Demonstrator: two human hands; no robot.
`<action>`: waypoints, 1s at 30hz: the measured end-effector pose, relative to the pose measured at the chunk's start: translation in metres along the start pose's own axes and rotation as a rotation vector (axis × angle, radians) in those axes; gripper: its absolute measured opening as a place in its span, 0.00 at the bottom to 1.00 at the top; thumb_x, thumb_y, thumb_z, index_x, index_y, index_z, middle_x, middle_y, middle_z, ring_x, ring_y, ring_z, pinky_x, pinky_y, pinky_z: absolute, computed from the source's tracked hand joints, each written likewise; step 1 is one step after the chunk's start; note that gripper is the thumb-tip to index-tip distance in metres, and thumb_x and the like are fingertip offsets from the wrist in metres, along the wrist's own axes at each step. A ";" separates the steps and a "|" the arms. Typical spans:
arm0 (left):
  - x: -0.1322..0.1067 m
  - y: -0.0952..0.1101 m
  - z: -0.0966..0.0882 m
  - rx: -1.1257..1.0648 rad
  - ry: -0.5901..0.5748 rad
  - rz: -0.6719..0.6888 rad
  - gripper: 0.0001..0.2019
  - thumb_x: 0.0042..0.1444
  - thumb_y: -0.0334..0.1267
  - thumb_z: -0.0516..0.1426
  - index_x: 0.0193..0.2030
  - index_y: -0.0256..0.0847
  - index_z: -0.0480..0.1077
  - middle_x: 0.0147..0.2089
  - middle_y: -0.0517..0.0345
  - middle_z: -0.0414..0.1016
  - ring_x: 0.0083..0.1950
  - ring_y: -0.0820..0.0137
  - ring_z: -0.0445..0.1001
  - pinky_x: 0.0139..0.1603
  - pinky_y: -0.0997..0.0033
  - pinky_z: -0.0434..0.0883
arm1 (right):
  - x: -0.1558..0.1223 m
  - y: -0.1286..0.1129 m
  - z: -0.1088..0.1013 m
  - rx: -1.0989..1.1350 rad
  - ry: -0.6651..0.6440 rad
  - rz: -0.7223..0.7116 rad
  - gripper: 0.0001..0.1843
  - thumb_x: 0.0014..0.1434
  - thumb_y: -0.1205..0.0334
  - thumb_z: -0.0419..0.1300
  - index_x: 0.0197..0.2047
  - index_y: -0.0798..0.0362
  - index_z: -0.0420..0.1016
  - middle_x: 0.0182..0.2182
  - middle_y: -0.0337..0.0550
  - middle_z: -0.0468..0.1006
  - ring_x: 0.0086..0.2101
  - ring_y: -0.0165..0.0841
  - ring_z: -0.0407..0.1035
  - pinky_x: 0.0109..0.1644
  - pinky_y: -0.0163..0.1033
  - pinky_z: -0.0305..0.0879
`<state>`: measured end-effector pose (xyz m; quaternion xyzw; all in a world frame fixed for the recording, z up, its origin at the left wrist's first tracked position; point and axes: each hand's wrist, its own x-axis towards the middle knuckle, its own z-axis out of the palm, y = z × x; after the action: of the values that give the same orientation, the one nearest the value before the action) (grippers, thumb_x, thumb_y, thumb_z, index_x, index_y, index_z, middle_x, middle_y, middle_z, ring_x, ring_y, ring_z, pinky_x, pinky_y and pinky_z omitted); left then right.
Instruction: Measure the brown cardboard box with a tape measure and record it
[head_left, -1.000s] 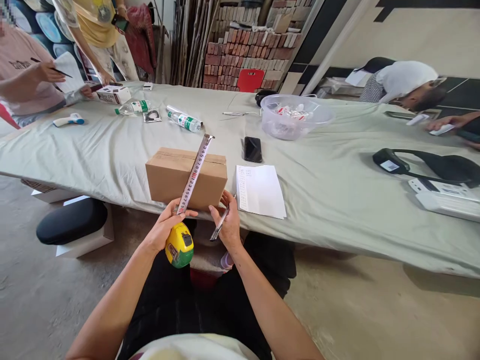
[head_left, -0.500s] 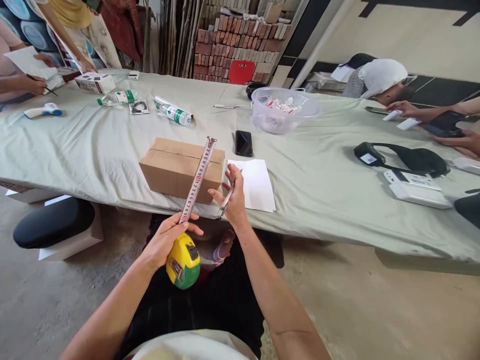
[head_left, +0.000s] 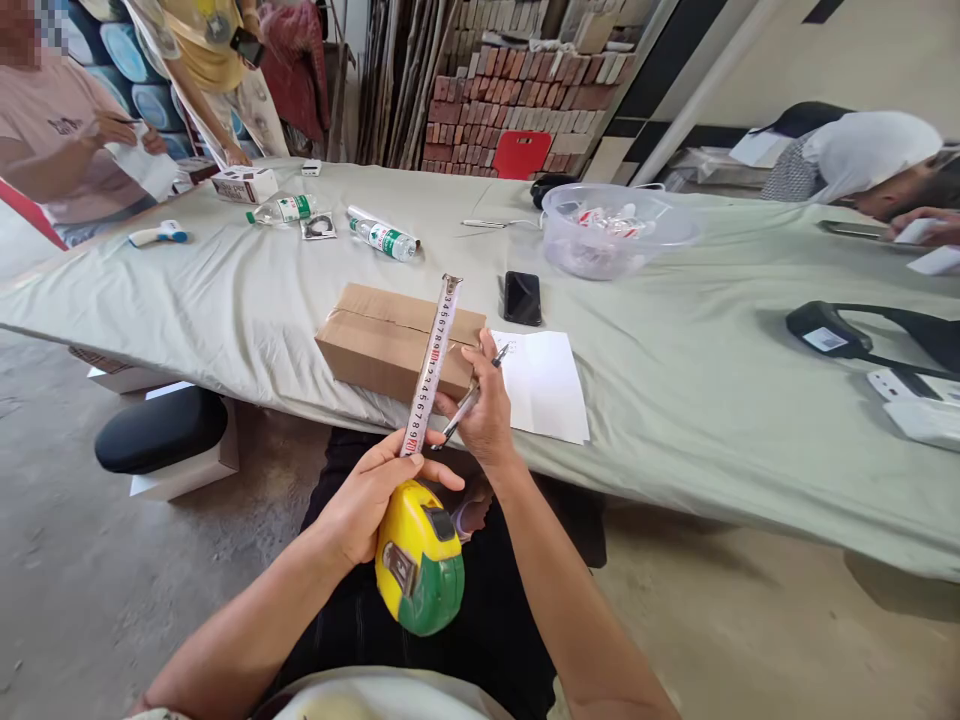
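Observation:
My left hand [head_left: 386, 485] is closed on the blade of a yellow and green tape measure [head_left: 420, 560], whose case hangs just below the fingers. The pulled-out blade slants up and away, in front of a brown cardboard box [head_left: 375, 345] at the table's near edge. A pen [head_left: 466, 408] is held in my right hand [head_left: 487, 410], close to the box's right end. Beside that hand lies a white sheet of paper [head_left: 547, 385] with small writing near its top left. Behind the paper is a black phone [head_left: 523, 298].
A clear plastic basin [head_left: 592, 262] with wrapped items stands beyond the phone. Two plastic bottles [head_left: 384, 240] lie at the back left. A black head strap device [head_left: 832, 335] rests on the right. Other people are around the table; a black-topped stool [head_left: 161, 430] stands at left.
The view has shifted left, so things appear farther right. My right fingers have closed more around the pen, which now points up toward the paper. The tape measure's case has come closer to the camera.

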<state>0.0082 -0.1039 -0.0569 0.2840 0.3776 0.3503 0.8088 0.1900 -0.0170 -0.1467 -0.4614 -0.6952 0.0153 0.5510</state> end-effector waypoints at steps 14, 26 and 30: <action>-0.013 0.000 0.001 -0.002 0.033 -0.041 0.15 0.56 0.36 0.59 0.50 0.37 0.66 0.35 0.49 0.81 0.26 0.69 0.76 0.25 0.74 0.73 | -0.016 -0.016 0.010 -0.120 0.097 -0.085 0.34 0.60 0.61 0.63 0.65 0.46 0.53 0.69 0.54 0.53 0.68 0.44 0.50 0.69 0.58 0.58; -0.016 -0.009 -0.005 0.003 0.059 -0.078 0.17 0.55 0.37 0.60 0.50 0.37 0.67 0.35 0.49 0.81 0.24 0.72 0.74 0.25 0.77 0.71 | -0.015 -0.015 0.014 -0.061 0.080 -0.026 0.29 0.60 0.60 0.61 0.63 0.45 0.57 0.69 0.50 0.53 0.68 0.42 0.49 0.70 0.59 0.55; -0.011 -0.011 -0.007 0.016 0.064 -0.068 0.17 0.54 0.38 0.61 0.50 0.37 0.67 0.35 0.49 0.81 0.24 0.73 0.73 0.24 0.77 0.70 | -0.013 -0.013 0.013 -0.060 0.077 -0.042 0.31 0.60 0.60 0.61 0.64 0.45 0.55 0.70 0.49 0.52 0.69 0.42 0.49 0.70 0.58 0.55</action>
<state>0.0011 -0.1176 -0.0642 0.2663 0.4155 0.3283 0.8054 0.1713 -0.0271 -0.1543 -0.4633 -0.6831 -0.0352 0.5635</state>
